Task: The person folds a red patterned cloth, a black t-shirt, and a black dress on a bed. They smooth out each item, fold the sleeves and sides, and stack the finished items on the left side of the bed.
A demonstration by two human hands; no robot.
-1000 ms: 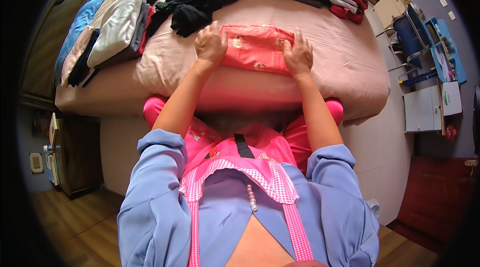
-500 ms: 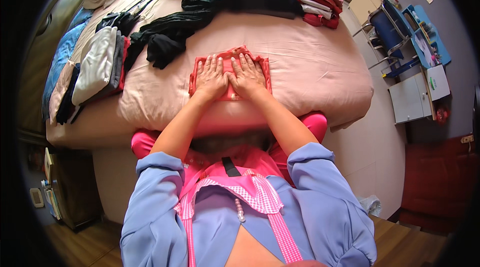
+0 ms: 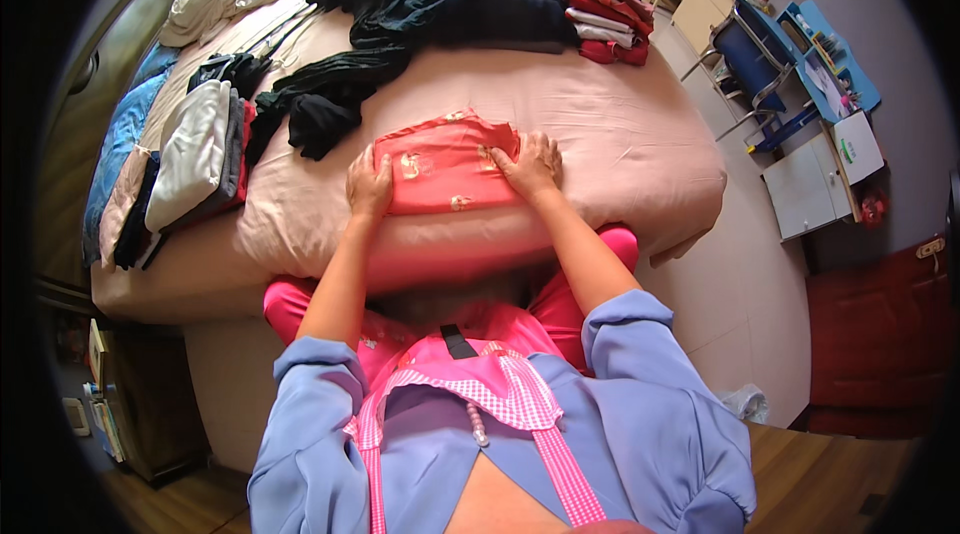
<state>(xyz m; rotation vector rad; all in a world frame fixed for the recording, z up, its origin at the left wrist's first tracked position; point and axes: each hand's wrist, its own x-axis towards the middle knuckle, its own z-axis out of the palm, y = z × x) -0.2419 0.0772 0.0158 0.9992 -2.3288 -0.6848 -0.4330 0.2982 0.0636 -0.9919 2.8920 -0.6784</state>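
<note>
A folded coral-red garment (image 3: 450, 169) with pale printed figures lies flat near the front edge of the bed; folded up, its exact kind does not show. At its left edge my left hand (image 3: 370, 186) grips the side, thumb on top and fingers down along the edge. My right hand (image 3: 532, 168) grips the opposite side, its thumb pressed on the cloth and its fingers bent over the right edge. The fingertips of my left hand are partly hidden.
A pink-sheeted bed (image 3: 620, 159) spreads before me. Folded clothes (image 3: 190, 154) stand at left, dark loose clothes (image 3: 390, 34) lie further back, and a red-and-white folded stack (image 3: 610, 29) sits at far right. Beyond the bed are a blue chair (image 3: 750, 59) and a white cabinet (image 3: 805, 189).
Both hands have moved apart from flat on the middle of the red garment to its left and right edges. More of its printed top shows. The view has shifted slightly.
</note>
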